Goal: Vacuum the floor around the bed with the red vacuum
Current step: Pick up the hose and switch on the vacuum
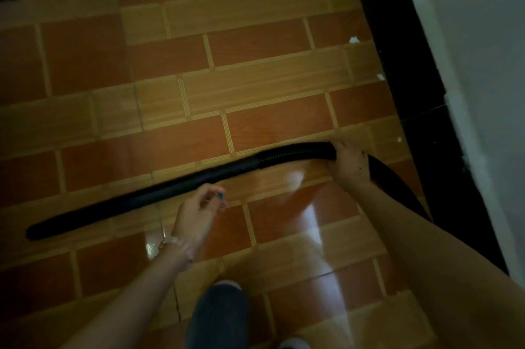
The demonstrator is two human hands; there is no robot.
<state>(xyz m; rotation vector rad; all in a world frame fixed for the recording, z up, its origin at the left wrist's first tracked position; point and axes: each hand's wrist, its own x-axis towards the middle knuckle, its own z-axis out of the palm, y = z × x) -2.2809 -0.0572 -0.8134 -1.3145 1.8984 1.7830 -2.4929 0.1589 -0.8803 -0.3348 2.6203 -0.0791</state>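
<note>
Clenched around the ribbed black hose, the right hand holds it where the corrugated part bends back toward the person's side; the left hand hangs loose with fingers spread, just beside the rigid black wand but apart from it, grasping nothing.

From the head view, the wand runs low across the orange and tan tiled floor, its nozzle end at the far left. The vacuum's red body is out of sight. White scraps lie near the dark base of the bed, whose pale sheet hangs at the right.

To do this step well, the free hand should probably close on the wand midway, so both hands steer. Keeping the nozzle flat to the tiles, then sweeping toward the scraps along the bed's edge, looks the sound course. A slack hose might snag underfoot near the blue shoe.
</note>
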